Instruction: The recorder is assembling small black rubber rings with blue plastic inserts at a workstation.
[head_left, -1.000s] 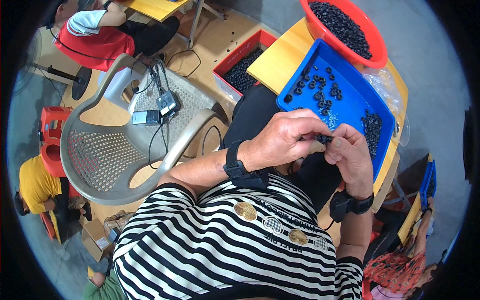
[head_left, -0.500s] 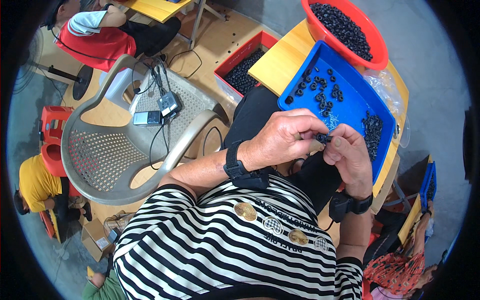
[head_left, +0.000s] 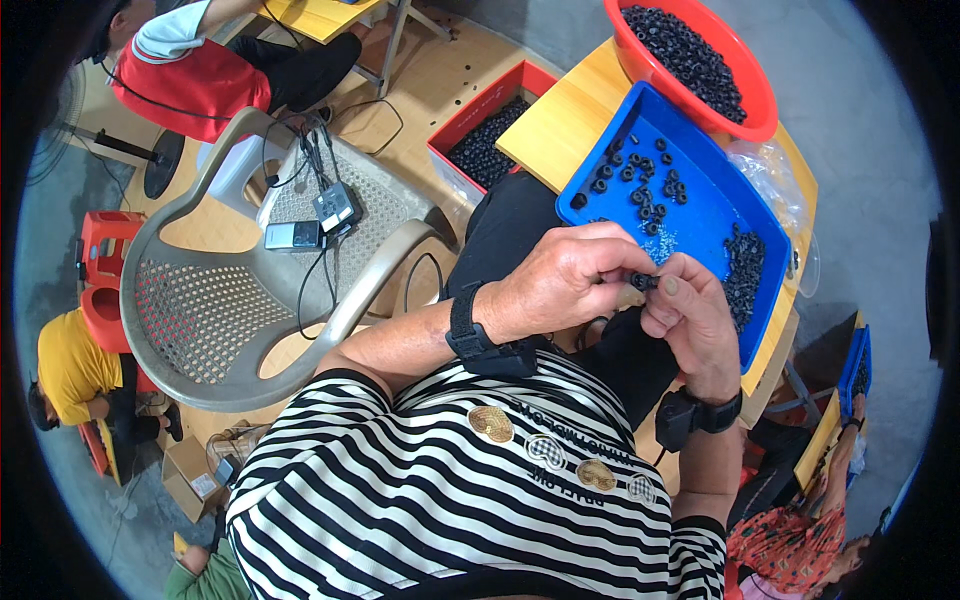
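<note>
In front of my chest, a small black ring-shaped part point(head_left: 642, 282) sits between my two hands. My left hand point(head_left: 580, 270) is closed, thumb and forefinger pinching the part from the left. My right hand point(head_left: 695, 310) pinches at its right end with thumb and forefinger; whether a second small piece is in those fingers is hidden. Just beyond my hands, a blue tray point(head_left: 705, 212) rests on a yellow table point(head_left: 553, 125). Several loose black rings point(head_left: 648, 190) lie in its far part, and a heap of smaller dark pieces point(head_left: 742, 275) fills its right side.
A red basin point(head_left: 762, 95) full of black rings stands past the tray. Clear plastic bags point(head_left: 775, 180) lie at its right. On the floor, a red box point(head_left: 470, 120) holds more rings. A grey chair point(head_left: 365, 285) at left carries electronic devices point(head_left: 338, 207) and cables. Other people sit around.
The black part has shifted slightly left and turned between my fingers. My right hand has moved a little left with it. At upper left, the person in red has raised an arm.
</note>
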